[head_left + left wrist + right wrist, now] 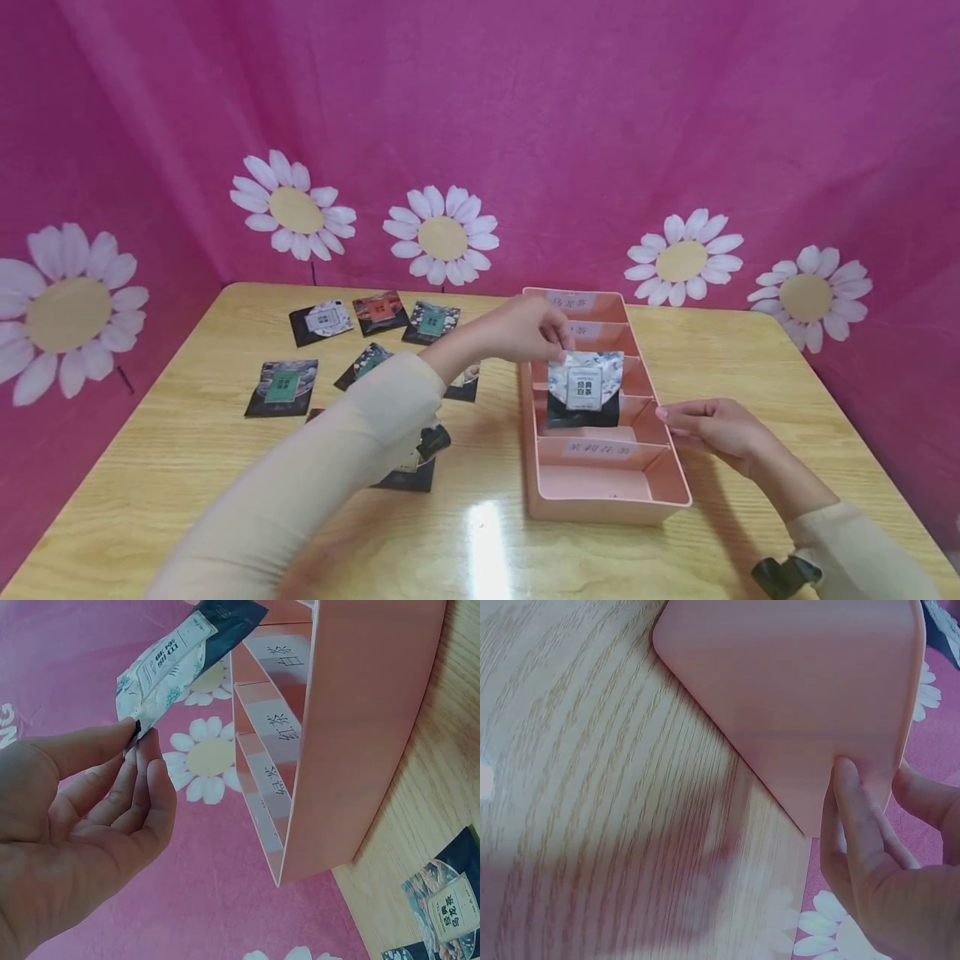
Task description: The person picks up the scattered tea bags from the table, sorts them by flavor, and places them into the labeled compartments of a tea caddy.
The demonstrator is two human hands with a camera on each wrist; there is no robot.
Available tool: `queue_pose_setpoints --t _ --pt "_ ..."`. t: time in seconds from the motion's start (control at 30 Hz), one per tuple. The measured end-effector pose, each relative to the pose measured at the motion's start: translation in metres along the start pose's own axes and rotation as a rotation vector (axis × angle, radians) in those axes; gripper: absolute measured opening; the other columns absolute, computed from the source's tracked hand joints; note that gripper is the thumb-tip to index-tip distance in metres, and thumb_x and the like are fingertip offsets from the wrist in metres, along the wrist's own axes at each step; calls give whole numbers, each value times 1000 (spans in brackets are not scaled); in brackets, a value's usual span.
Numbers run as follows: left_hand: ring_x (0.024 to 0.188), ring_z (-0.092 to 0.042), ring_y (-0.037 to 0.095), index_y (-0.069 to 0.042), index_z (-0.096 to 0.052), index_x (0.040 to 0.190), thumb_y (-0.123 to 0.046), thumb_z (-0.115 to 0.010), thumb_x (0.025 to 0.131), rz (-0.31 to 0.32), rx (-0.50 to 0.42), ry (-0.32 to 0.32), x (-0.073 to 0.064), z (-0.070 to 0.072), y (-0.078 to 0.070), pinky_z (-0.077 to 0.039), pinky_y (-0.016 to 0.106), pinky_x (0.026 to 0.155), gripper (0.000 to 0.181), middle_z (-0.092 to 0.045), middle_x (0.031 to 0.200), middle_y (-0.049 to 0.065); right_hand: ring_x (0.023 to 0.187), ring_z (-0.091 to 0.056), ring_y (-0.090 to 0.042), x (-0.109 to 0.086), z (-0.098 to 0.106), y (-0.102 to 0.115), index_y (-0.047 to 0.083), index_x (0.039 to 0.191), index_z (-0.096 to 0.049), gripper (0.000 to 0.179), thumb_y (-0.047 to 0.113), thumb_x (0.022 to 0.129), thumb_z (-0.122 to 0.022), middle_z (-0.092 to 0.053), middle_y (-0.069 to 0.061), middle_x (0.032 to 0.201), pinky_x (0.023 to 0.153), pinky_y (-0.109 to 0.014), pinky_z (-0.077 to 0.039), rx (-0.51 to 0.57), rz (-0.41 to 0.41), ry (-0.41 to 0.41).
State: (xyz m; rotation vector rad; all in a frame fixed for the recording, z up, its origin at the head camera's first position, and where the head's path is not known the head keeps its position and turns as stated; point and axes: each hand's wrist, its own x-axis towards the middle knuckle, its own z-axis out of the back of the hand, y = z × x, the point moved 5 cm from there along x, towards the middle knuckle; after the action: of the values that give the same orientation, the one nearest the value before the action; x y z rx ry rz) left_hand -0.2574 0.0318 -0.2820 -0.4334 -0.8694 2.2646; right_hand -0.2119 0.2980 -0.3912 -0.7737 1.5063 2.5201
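Pinching white-and-black sachet [585, 390] by top corner with left hand [527, 330], hanging down below the pinch, over open pink box [600, 510]; gripping box's side wall with right hand [718, 429].

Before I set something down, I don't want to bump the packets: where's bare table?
Bare table lies between the packets and the box, and right of it, beyond the right hand. Crowded: around the left sleeve.

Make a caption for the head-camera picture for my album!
Left hand pinches a white-topped tea packet over a pink divided box; right hand holds the box's edge.
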Motion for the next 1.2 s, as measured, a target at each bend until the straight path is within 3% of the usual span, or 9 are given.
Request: queue_pose_setpoints --t 0.2,0.33,0.67,0.93,1.2 --pt "81 -62 11 -2 -72 93 -4 -66 86 -3 12 13 11 -7 -4 -49 15 68 10 -73 95 12 96 -69 -10 -1 2 0 -14 131 -49 64 35 92 -63 -71 -9 115 87 -30 -57 -36 -21 -7" --pt "77 -59 8 -2 -73 93 -2 -65 85 14 41 24 19 -11 -6 -47 14 65 11 -73 95 12 94 -68 -8 0 3 0 -15 130 -49 63 33 92 -64 -71 -6 112 85 -29 -57 -24 -20 -8" --pt "63 -46 7 -2 -73 89 3 -61 82 30 117 42 29 -25 -8 -38 15 54 15 -65 78 3 87 -67 -5 1 2 -1 -15 127 -52 59 30 91 -65 -72 3 102 82 -28 -58 28 -25 -8" --pt "72 -51 8 -3 -73 85 2 -61 81 55 165 86 30 -40 -4 -40 14 56 14 -65 78 1 87 -68 -4 -1 0 -1 -15 126 -53 58 29 91 -65 -72 5 100 81 -27 -58 56 -26 2" --pt "74 -51 9 -2 -74 86 6 -59 78 32 209 104 33 -45 -4 -39 14 55 19 -65 77 1 88 -68 -3 0 1 -1 -16 127 -51 58 28 92 -65 -72 5 102 83 -28 -57 53 -25 -2"
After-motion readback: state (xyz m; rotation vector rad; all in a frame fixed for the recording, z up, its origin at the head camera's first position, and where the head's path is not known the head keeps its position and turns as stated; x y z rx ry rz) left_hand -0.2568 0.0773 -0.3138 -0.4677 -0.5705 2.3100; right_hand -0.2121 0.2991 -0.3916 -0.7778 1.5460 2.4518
